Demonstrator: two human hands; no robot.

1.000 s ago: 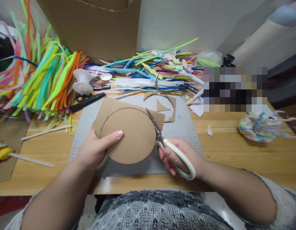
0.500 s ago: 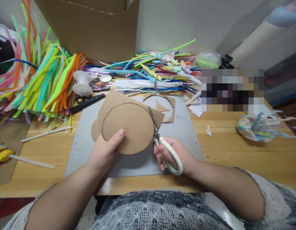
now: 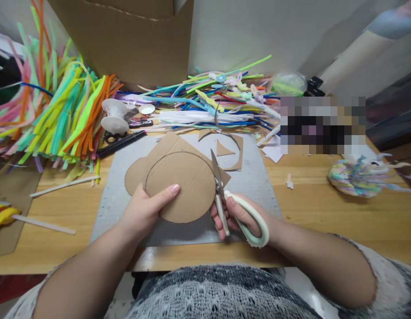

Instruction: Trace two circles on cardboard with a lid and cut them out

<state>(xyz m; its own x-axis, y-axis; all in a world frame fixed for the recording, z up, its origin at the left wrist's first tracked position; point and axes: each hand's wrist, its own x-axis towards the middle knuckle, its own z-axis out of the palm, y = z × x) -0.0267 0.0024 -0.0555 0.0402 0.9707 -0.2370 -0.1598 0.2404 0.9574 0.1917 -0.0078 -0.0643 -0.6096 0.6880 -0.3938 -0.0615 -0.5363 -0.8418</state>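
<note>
My left hand (image 3: 148, 206) grips a piece of brown cardboard (image 3: 183, 188) by its left side, thumb on top and the other fingers hidden beneath. A dark curved line runs along its upper part; the lower edge is rounded, while uncut corners stick out at the top and right. In my right hand (image 3: 245, 217) is a pair of scissors (image 3: 248, 226) with pale handles, the handles spread and the blades at the cardboard's right edge. Under both hands lies a grey cutting mat (image 3: 115, 221). A rounded cardboard piece (image 3: 134, 175) rests on the mat, partly covered at the left.
Cardboard offcuts (image 3: 238, 150) lie on the mat's far right. Bundled pipe cleaners (image 3: 68, 110) stand at the left, with more (image 3: 205, 117) along the back. A wire spool (image 3: 115, 116), black marker (image 3: 122, 144), yellow glue gun (image 3: 4, 215) and fuzzy pastel craft piece (image 3: 356, 177) are around.
The scissors' handles have spread wider and my right hand has shifted slightly right. The cardboard has turned a little and moved slightly towards me, with my left hand still on it.
</note>
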